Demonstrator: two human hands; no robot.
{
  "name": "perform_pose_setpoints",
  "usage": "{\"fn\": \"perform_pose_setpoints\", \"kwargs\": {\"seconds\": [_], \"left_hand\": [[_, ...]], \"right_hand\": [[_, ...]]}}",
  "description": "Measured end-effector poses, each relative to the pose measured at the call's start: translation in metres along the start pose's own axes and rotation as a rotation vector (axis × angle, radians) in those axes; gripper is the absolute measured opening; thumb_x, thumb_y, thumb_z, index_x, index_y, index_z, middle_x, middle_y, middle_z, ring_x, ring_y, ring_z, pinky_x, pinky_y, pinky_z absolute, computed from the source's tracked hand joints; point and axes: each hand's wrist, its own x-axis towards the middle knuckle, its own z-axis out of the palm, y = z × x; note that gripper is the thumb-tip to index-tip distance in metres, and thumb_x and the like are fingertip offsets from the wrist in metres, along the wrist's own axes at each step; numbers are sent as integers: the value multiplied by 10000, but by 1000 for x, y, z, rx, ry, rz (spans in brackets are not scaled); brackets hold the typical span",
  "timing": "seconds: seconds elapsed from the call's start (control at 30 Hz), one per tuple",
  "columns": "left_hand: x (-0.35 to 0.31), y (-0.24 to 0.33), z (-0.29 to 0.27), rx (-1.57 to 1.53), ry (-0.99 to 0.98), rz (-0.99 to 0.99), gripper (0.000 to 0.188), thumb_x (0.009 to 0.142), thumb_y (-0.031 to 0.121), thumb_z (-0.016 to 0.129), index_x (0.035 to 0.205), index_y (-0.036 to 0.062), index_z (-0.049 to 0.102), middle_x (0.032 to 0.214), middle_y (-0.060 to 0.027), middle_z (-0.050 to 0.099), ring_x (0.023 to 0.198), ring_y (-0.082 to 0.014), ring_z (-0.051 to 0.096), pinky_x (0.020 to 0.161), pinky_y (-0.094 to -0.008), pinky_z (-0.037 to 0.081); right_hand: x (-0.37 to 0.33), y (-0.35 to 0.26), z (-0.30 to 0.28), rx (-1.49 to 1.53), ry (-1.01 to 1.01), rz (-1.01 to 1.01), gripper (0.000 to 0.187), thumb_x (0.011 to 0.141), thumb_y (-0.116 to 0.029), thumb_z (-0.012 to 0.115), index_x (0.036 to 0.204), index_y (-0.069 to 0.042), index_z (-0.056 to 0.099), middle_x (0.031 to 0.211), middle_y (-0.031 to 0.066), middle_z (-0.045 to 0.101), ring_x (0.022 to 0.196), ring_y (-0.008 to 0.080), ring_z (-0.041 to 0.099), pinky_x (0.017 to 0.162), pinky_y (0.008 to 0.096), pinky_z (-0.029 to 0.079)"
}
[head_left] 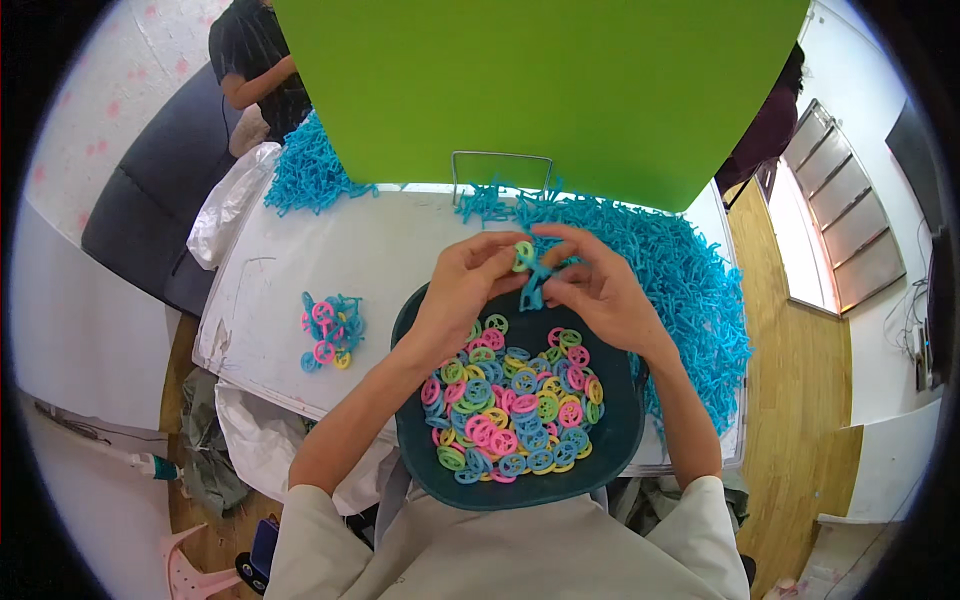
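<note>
Above the far rim of a dark green basin [545, 494], my two hands meet around small plastic parts. Between the fingertips of my left hand [452, 290] is a pale green toy wheel [523, 256]. My right hand [606, 295] pinches a bright blue plastic piece [533, 291], which touches the wheel; how far they are joined is hidden by my fingers. The basin rests against my body, full of small spoked wheels [503, 405] in pink, blue, green and yellow. On the left of the white table [260, 300] lies a little heap of blue pieces with wheels on them [333, 330].
A large heap of loose blue pieces [685, 300] covers the table's right side; another blue heap [312, 165] lies at the far left. Behind stands a tall green panel [540, 90] with a bent metal wire [502, 154] before it. Two people [255, 65] are partly visible beyond the panel.
</note>
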Motion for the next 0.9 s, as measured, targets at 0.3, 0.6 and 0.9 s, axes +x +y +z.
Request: {"fn": "perform_pose_setpoints", "kwargs": {"seconds": [0.3,0.6,0.9], "left_hand": [[-13,-27,-4,1719,-436,319,151,781,9,648,929,14,678,1051,-137,607,926,-294,657,752,-380,555],[-15,-29,1,1620,-256,551,155,751,-15,660,903,14,651,983,-136,630,915,-280,646,701,-377,554],[-1,1,0,342,22,283,114,966,63,571,1025,-34,585,858,-90,651,744,-136,654,627,-270,572]], "right_hand": [[6,7,-4,-150,168,-198,192,934,-58,628,1119,-8,634,1054,97,640,919,129,633,784,261,508],[6,8,-1,64,162,-81,159,928,-73,660,1054,22,648,916,20,666,785,61,582,669,224,462],[7,13,-1,-289,308,-125,161,875,-104,722,985,-12,651,774,36,632,626,56,522,559,233,417]]}}
